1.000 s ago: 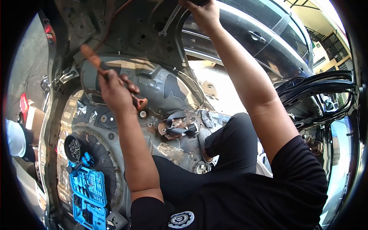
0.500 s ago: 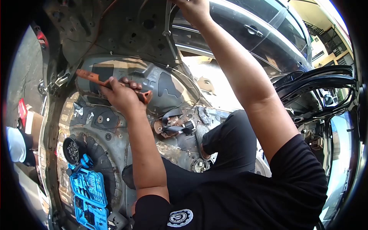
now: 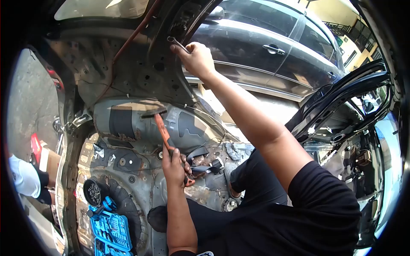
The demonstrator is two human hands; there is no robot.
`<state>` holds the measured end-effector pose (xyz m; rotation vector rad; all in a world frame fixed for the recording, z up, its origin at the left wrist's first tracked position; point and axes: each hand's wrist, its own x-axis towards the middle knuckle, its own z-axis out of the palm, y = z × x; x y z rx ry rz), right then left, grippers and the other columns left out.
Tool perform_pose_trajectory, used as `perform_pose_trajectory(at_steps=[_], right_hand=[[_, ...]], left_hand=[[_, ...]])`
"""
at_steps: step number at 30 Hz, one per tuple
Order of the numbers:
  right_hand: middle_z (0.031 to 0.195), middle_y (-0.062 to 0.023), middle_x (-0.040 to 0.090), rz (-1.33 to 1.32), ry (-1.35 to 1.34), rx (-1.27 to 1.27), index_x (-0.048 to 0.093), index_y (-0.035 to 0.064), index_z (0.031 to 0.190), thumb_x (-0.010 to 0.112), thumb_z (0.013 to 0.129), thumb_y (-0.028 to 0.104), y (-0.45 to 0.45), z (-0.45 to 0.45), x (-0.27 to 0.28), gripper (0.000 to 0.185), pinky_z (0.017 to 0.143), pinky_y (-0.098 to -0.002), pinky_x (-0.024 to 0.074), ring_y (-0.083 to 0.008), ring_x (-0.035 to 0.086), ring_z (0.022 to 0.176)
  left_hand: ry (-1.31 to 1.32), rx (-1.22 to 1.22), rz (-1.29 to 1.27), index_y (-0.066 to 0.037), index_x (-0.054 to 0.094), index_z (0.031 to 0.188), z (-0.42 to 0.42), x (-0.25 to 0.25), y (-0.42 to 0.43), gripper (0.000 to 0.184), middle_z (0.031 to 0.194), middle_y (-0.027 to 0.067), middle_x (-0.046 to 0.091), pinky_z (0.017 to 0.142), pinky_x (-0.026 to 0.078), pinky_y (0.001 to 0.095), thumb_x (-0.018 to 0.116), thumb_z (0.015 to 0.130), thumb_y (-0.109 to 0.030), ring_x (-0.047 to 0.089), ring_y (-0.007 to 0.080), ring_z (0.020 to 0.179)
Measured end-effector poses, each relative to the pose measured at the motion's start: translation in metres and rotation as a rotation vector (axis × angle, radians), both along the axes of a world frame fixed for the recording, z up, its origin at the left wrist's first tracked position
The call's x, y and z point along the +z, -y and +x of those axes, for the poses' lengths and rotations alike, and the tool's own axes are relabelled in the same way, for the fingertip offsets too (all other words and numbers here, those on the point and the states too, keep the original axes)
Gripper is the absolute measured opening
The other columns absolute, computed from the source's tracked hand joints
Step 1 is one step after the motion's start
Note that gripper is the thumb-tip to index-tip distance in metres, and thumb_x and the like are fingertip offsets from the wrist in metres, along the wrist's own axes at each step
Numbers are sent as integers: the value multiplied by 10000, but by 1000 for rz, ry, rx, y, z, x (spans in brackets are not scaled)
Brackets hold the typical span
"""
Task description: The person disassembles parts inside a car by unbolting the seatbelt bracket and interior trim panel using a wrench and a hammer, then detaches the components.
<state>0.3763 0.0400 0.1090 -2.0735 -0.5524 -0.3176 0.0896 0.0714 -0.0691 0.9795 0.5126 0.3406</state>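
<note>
A hammer (image 3: 162,129) is held in the curled left hand (image 3: 174,170). A wrench (image 3: 180,45), partly hidden, seems pinched in the curled right hand (image 3: 198,61).

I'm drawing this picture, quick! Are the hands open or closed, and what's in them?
Left hand: closed, holding an orange-handled hammer.
Right hand: closed, holding a metal wrench.

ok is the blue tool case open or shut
Open: the blue tool case lies with its halves spread, tools showing inside; the lower half is partly cut off by the picture's edge.
</note>
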Motion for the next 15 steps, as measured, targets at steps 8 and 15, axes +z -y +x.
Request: perform_pose_trajectory(at_steps=[8, 15], right_hand=[[789, -297, 699, -434, 188, 100, 735, -44, 881, 464, 1050, 574, 15, -11, 33, 696, 736, -551, 554, -485, 702, 791], [924, -208, 721, -779, 457, 144, 735, 66, 1076, 607, 998, 288, 42, -27, 112, 268, 716, -486, 591, -382, 723, 851]], left_hand=[[-193, -69, -24, -137, 443, 1300, -110, -79, 39, 217, 729, 51, 516, 378, 446, 303, 461, 1085, -130, 489, 129, 448], [-271, -142, -99, -144, 447, 1336, -147, -118, 74, 260, 707, 63, 523, 372, 452, 316, 471, 1076, -135, 495, 148, 436]])
